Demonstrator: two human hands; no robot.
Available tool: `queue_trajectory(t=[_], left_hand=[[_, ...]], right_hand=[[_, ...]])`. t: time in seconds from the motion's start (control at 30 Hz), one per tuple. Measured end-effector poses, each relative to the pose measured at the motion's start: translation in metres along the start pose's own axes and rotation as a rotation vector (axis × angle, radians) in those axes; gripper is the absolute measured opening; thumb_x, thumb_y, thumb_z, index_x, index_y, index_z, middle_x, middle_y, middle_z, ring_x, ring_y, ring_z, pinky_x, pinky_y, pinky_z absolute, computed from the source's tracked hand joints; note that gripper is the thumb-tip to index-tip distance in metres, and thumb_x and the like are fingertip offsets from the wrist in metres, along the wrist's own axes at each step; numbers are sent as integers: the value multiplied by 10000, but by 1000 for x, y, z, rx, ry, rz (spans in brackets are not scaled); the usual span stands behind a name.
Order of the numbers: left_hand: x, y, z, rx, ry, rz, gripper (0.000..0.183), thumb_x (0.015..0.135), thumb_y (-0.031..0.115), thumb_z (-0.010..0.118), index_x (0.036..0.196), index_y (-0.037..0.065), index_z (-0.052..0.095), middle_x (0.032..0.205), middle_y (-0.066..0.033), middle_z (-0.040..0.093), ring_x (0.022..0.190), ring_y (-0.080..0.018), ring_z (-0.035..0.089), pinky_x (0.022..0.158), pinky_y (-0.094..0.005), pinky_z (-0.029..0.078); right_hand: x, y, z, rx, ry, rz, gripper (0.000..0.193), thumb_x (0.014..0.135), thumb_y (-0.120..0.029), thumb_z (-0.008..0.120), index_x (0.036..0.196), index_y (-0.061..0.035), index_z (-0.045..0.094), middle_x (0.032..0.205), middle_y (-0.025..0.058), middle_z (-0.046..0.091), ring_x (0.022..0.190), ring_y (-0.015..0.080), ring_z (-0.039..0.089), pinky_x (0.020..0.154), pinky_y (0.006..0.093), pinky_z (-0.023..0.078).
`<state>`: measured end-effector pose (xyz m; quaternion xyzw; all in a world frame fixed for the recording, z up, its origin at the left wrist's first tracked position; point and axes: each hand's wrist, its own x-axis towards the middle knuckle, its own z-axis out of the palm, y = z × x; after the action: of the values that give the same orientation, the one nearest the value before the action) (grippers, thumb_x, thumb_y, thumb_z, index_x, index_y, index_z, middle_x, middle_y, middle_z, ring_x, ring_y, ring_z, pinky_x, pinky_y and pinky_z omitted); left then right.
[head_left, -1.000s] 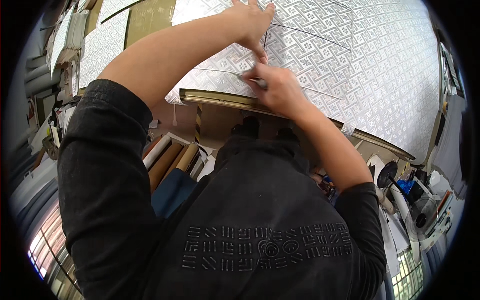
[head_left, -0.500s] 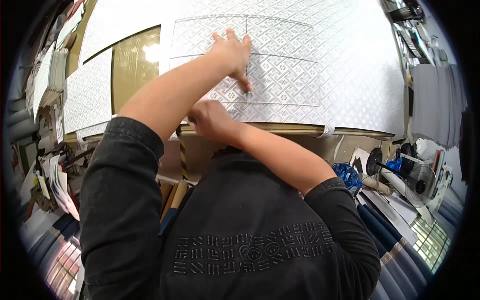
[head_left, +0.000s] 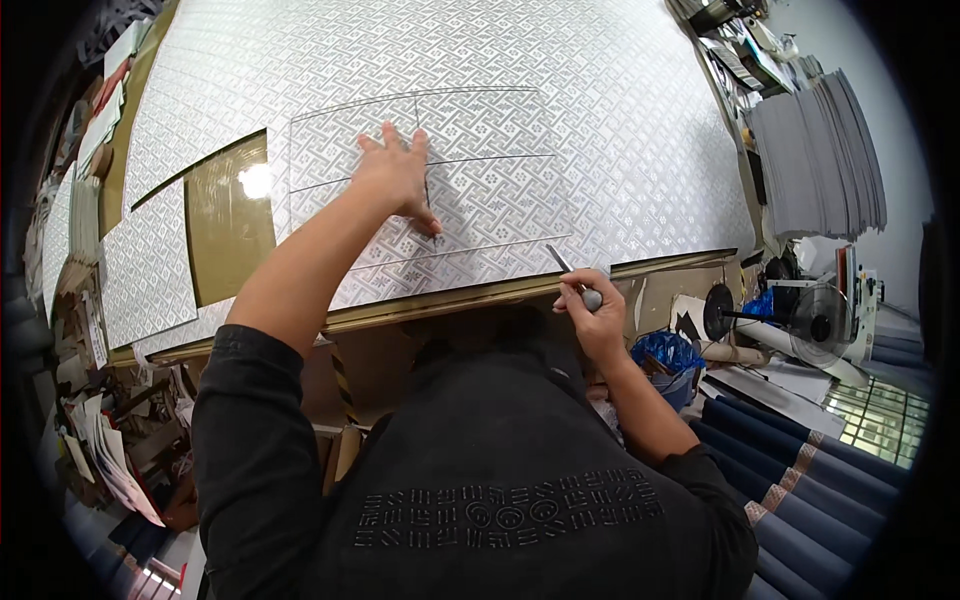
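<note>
My left hand (head_left: 393, 178) lies flat with its fingers spread on a white sheet (head_left: 640, 150) patterned with a silvery-grey lattice and small flowers. Under and around it, thin dark straight lines mark out a rectangle (head_left: 480, 130) split into smaller panels. My right hand (head_left: 597, 310) is at the table's near edge, its fingers closed round a small knife (head_left: 556, 257) with a slim metal blade and a rounded grey handle end. The blade points up and left, near the rectangle's lower right corner; whether it touches the sheet I cannot tell.
Left of my hand, a rectangular opening in the sheet bares a shiny olive-brown surface (head_left: 228, 225). Stacked grey sheets (head_left: 815, 150) stand at the right. A fan (head_left: 820, 318), a bin with a blue bag (head_left: 668, 350) and dark blue rolls (head_left: 800, 480) are below right.
My right hand has come from beneath my left forearm to the right, and the knife now shows in it. My left hand stays spread on the sheet; the whole view has shifted.
</note>
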<state>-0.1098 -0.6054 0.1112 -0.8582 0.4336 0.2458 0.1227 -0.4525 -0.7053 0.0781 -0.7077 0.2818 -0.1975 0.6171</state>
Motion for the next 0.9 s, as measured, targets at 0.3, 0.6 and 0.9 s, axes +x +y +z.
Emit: queue_trajectory(t=[0.3, 0.6, 0.9], left_hand=[[-1, 7, 7, 10, -16, -100, 1599, 458, 638, 991, 1696, 183, 88, 1705, -343, 92, 1518, -629, 175, 1172, -602, 416], [23, 86, 1, -67, -74, -153, 1621, 446, 532, 1028, 1693, 170, 58, 1711, -338, 56, 1513, -644, 153, 1177, -621, 406], [63, 308, 2, -216, 335, 328, 996, 843, 507, 837, 1600, 62, 365, 1634, -246, 365, 1484, -439, 388, 1207, -546, 380]], right_hand=[[49, 23, -83, -288, -120, -317, 115, 1014, 62, 603, 1062, -30, 654, 958, 29, 532, 794, 91, 596, 730, 246, 574], [90, 59, -187, 20, -16, -153, 140, 1044, 27, 581, 1167, -12, 638, 1088, 82, 648, 898, 115, 660, 732, 291, 578], [146, 77, -233, -768, 55, -509, 283, 995, -52, 660, 1273, -30, 609, 1308, 223, 677, 1180, 417, 662, 1004, 445, 536]])
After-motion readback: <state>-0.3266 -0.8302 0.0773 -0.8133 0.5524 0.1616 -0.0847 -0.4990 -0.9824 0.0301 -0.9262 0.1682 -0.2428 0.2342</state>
